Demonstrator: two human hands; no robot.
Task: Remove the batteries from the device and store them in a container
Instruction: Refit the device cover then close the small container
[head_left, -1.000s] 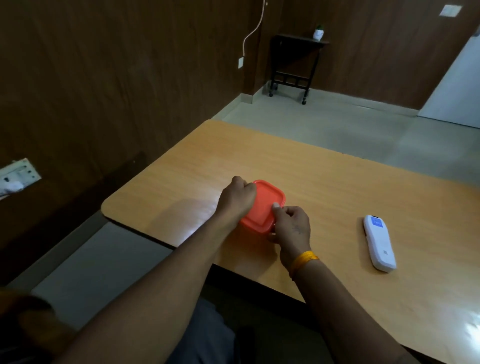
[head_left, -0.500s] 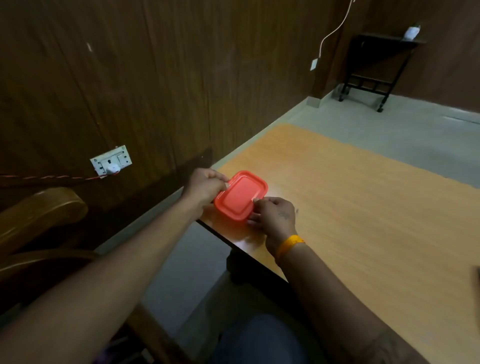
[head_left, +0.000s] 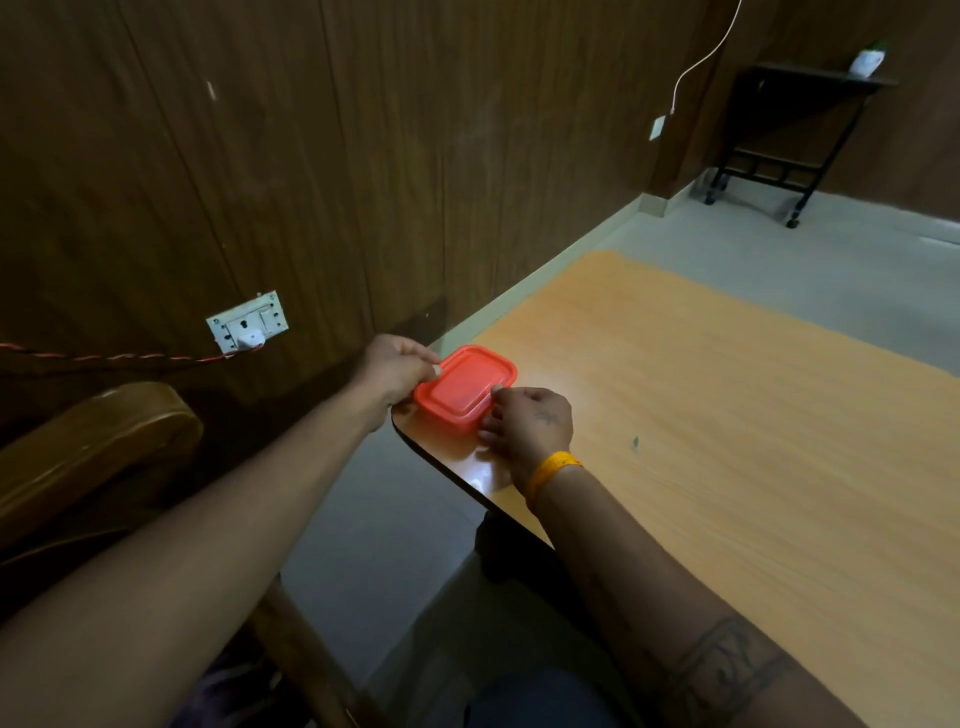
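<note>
A small red container (head_left: 465, 387) with its red lid on sits at the near left corner of the wooden table (head_left: 727, 415). My left hand (head_left: 397, 366) grips its left edge, thumb on the lid's rim. On the container's right side my right hand (head_left: 530, 423) holds it, fingertips on the lid edge; a yellow band circles that wrist. The white device is out of the frame, and no batteries are visible.
The table's left edge (head_left: 441, 467) drops off just under the container. A wooden chair arm (head_left: 98, 447) is at the left. A wall socket (head_left: 248, 322) with a red cord sits on the brown panelled wall. A black side table (head_left: 789, 140) stands far back.
The container has slid from the table's middle to its near left corner, both hands staying on it. My view turned left, so the white device left the frame.
</note>
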